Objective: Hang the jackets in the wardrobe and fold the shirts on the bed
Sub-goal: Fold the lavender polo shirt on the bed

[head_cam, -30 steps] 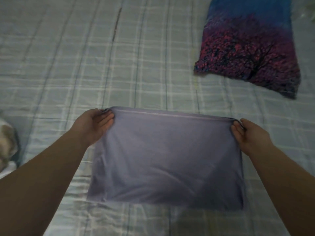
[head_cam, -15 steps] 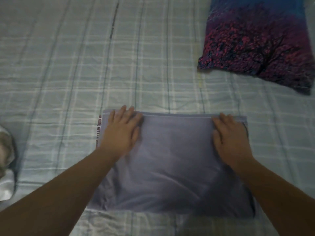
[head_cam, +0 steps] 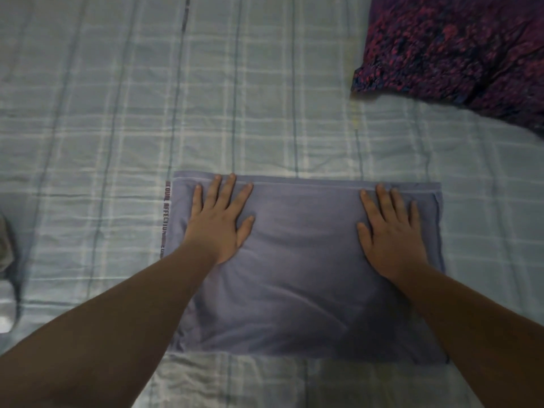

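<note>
A lilac shirt lies folded into a flat rectangle on the checked bed sheet, with a strip of printed lettering showing along its left edge. My left hand presses flat on the shirt's upper left part, fingers straight and spread. My right hand presses flat on its upper right part in the same way. Both forearms reach in from the bottom corners and cover parts of the shirt's lower sides.
A purple and red patterned pillow lies at the top right of the bed. A grey and white bundle of cloth shows at the left edge.
One second ago both hands pinched the shirt's far corners and held the edge up. They laid it down and now rest flat on it, fingers spread wider than half a second ago.
</note>
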{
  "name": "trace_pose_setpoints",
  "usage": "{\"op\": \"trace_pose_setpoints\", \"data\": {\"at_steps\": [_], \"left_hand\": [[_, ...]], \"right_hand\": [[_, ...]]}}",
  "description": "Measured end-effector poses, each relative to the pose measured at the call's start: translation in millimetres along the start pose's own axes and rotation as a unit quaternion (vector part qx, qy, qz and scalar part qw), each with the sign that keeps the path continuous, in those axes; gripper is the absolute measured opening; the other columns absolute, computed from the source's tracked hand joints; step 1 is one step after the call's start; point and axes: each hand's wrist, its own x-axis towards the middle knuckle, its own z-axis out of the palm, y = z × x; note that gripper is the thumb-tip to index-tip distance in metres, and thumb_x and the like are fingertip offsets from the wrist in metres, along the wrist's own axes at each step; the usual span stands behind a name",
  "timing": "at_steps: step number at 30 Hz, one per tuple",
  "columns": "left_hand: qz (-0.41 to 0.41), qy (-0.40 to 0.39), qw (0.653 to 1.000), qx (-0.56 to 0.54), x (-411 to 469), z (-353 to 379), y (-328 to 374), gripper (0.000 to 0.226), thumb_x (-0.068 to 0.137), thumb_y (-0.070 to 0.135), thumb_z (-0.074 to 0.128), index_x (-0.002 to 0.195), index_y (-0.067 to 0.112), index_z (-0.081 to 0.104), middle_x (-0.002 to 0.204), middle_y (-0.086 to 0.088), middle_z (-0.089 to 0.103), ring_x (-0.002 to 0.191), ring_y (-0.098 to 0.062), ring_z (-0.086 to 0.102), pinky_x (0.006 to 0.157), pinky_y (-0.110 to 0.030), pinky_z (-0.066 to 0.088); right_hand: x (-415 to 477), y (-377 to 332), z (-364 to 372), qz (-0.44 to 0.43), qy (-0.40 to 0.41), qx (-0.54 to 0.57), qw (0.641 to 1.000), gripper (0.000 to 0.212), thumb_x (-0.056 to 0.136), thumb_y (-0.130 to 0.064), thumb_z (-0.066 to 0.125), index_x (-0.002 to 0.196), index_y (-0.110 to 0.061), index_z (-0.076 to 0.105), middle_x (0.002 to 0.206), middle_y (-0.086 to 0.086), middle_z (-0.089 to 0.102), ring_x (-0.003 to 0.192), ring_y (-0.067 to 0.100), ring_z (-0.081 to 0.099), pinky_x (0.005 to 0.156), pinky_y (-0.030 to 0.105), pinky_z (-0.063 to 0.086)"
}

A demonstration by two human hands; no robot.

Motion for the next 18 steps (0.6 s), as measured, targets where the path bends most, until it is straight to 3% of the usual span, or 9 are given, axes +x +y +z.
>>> {"op": "trace_pose_setpoints", "data": {"at_steps": [5, 7, 11, 14, 18], "left_hand": [[0.002, -0.053, 0.998, -0.017, 0.0, -14.3, 0.8, 0.067, 0.094, 0.066, 0.004, 0.154, 0.042, -0.011, 0.166, 0.0, -0.01, 0.151, -0.022, -0.015, 0.12, -0.052, -0.009], [0.02, -0.029, 0.999, -0.04, -9.7, -27.5, 1.3, 0.067, 0.096, 0.061, 0.011, 0.157, 0.036, 0.002, 0.167, -0.005, -0.001, 0.153, -0.026, -0.006, 0.121, -0.053, -0.005], [0.058, 0.094, 0.993, -0.05, -69.1, -34.1, -3.2, 0.061, 0.097, 0.044, 0.036, 0.153, 0.02, 0.033, 0.161, -0.013, 0.026, 0.149, -0.034, 0.02, 0.121, -0.056, 0.009], [0.033, 0.094, 0.993, -0.063, -132.8, -19.1, -8.4, 0.06, 0.096, 0.042, 0.04, 0.152, 0.018, 0.037, 0.16, -0.015, 0.029, 0.148, -0.036, 0.023, 0.119, -0.058, 0.016], [0.04, 0.046, 0.997, -0.054, -185.1, 8.7, -18.3, 0.058, 0.1, 0.041, 0.037, 0.151, 0.014, 0.038, 0.157, -0.018, 0.032, 0.145, -0.039, 0.029, 0.118, -0.057, 0.021]], "right_hand": [[-0.8, -3.3, -15.4, -0.001, -0.041, 0.021, 0.999, 0.069, 0.094, -0.054, 0.019, 0.157, -0.024, 0.019, 0.164, 0.011, 0.015, 0.15, 0.034, 0.014, 0.118, 0.06, 0.011], [-5.1, -4.6, -27.6, 0.0, -0.044, 0.042, 0.998, 0.071, 0.093, -0.053, 0.017, 0.157, -0.021, 0.02, 0.163, 0.012, 0.016, 0.15, 0.034, 0.016, 0.118, 0.059, 0.012], [-52.3, -4.4, -45.0, 0.003, 0.035, 0.079, 0.996, 0.065, 0.096, -0.04, 0.031, 0.155, -0.014, 0.025, 0.161, 0.016, 0.023, 0.147, 0.035, 0.022, 0.12, 0.054, 0.012], [-111.1, -2.8, -40.2, 0.004, 0.052, 0.091, 0.994, 0.064, 0.095, -0.036, 0.036, 0.153, -0.01, 0.029, 0.158, 0.019, 0.028, 0.145, 0.038, 0.026, 0.119, 0.054, 0.014], [-163.1, 11.4, -18.5, 0.033, 0.007, 0.093, 0.995, 0.066, 0.093, -0.035, 0.036, 0.15, -0.002, 0.033, 0.154, 0.025, 0.033, 0.141, 0.043, 0.03, 0.114, 0.057, 0.02]]}}
